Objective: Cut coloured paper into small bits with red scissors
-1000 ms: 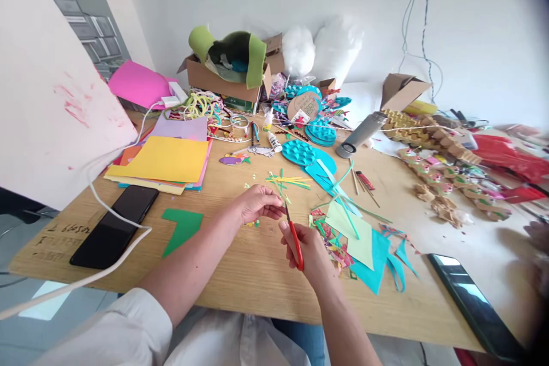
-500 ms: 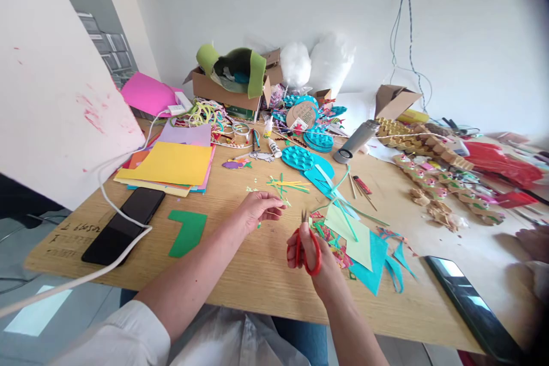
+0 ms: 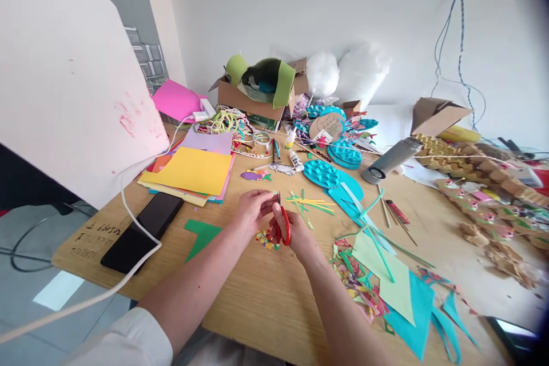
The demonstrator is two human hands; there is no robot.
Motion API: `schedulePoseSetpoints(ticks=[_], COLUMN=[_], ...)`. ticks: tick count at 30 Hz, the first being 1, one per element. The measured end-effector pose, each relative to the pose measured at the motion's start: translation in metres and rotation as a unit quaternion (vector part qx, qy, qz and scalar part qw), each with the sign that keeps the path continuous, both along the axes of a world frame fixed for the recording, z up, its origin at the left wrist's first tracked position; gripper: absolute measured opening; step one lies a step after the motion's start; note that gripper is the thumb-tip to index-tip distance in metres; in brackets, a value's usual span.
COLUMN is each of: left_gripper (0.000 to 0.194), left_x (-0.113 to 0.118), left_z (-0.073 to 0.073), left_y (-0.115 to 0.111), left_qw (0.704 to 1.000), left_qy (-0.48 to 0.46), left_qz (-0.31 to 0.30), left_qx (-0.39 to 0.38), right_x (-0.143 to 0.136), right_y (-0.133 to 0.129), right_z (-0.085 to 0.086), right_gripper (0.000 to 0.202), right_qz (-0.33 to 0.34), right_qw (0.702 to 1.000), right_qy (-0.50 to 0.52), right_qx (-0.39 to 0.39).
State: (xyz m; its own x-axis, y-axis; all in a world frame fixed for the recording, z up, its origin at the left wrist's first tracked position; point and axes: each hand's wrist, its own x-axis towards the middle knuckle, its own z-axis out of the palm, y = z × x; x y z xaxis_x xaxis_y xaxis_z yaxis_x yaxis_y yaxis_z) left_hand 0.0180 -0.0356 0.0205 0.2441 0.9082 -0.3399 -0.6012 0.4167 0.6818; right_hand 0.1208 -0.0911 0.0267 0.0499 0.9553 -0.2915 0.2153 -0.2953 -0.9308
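Head view shows the right hand (image 3: 297, 232) clamped on the red scissors (image 3: 286, 226) above the wooden table (image 3: 253, 297), blades beside the fingertips of the left hand (image 3: 252, 209). Those fingertips are together (anything pinched there is too small to tell). Small colored paper bits (image 3: 262, 239) lie near both hands, thin strips (image 3: 316, 203) beyond.

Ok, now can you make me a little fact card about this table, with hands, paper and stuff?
right hand: holding red scissors
left hand: fingers beside the blades; any pinched piece is too small to tell
strips: yellow and green, lying loose
paper stack: yellow sheet on top
fish cut-out: mostly purple
bottle: grey, lying on its side
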Motion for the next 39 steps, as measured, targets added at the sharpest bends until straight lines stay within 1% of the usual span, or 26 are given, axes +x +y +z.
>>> schedulePoseSetpoints(ticks=[4,9,19,30,39], left_gripper=[0.013,0.015,0.014,0.014,0.014], left_x=[0.001,0.0,0.003,0.005,0.005], left_z=[-0.007,-0.014,-0.02,-0.021,-0.02], left_y=[0.005,0.005,0.002,0.001,0.0], left_qw=[1.0,1.0,1.0,0.999,0.999], left_qy=[-0.009,0.0,0.013,0.003,0.016], left_qz=[0.01,-0.001,-0.005,-0.02,-0.024], left_qx=[-0.01,-0.018,-0.026,-0.029,-0.035], right_x=[0.002,0.0,0.004,0.006,0.005], right_y=[0.006,0.006,0.006,0.005,0.003], right_z=[-0.006,-0.018,-0.033,-0.031,-0.03], right_gripper=[0.058,0.059,0.059,0.057,0.058], right_qz=[0.016,0.025,0.023,0.02,0.015], right_qw=[1.0,0.999,0.995,0.997,0.996], right_qy=[-0.002,-0.005,-0.085,-0.071,-0.082], right_qx=[0.004,0.022,0.047,0.036,0.035])
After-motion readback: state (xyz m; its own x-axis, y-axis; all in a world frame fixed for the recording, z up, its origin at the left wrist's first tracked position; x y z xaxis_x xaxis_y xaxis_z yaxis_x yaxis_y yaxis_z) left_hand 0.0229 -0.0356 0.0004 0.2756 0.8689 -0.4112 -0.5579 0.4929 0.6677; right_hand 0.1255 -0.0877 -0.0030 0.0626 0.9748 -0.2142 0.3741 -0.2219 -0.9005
